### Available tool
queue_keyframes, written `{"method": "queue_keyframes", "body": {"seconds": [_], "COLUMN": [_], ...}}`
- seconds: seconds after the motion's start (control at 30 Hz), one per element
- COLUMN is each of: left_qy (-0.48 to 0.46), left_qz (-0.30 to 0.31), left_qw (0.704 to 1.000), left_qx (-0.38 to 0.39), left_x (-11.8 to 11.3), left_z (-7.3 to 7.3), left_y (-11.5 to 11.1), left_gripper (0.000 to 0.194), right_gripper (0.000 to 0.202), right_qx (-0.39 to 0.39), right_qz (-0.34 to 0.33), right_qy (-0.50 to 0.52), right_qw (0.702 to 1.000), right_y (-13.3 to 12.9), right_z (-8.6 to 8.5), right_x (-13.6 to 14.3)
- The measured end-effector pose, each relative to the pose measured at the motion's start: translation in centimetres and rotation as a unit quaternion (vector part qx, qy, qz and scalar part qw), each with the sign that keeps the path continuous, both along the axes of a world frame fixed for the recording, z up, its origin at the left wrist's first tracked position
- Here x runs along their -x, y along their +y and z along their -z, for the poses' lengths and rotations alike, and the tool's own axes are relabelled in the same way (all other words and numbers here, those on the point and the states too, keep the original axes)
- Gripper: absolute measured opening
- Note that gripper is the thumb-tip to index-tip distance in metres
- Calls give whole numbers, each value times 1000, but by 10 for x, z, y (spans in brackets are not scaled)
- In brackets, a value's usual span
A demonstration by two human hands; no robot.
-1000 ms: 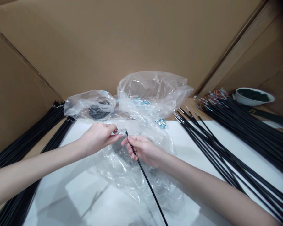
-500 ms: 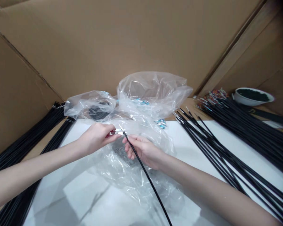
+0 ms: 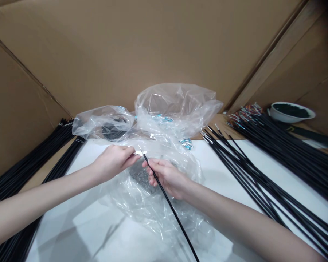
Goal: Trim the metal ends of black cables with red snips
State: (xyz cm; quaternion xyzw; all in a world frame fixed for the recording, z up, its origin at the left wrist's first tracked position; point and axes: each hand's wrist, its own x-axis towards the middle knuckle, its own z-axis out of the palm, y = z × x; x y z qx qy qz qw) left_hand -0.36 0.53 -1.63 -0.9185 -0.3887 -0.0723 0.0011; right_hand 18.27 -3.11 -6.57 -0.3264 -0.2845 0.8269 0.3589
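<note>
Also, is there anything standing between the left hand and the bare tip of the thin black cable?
Only the small shiny metal piece held by the left hand; nothing else visible blocks the thin black cable. The clear crumpled plastic lies beneath.

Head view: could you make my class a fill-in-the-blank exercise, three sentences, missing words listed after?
1. The held cable is in the person's ____ hand.
2. The outside of the bowl is ____.
3. The crumpled bags are made of see-through ____.

Missing words: right; white; plastic.
</note>
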Motion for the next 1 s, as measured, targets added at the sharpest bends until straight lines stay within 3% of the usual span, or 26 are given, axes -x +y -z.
{"method": "queue_keyframes", "body": {"seconds": [0.23,0.5,0.67,1.0], "left_qy": [-62,-128,-117,-107], "left_qz": [-18,-23,-24,-64], "left_qw": [998,992,991,972], "left_qx": [27,9,62,201], "left_x": [13,8,4,-1], "left_z": [-4,3,6,-6], "left_y": [-3,-7,-3,1], "left_gripper": [28,26,29,41], "right_gripper": [17,12,15,23], "right_qx": [4,17,-7,-55], "right_qz": [-5,-16,-26,-27], "right_qy": [17,47,49,5], "right_qw": [1000,999,998,998], "right_y": [2,1,1,1], "right_z": [0,-1,-1,-3], "right_x": [-2,-3,-4,-4]}}
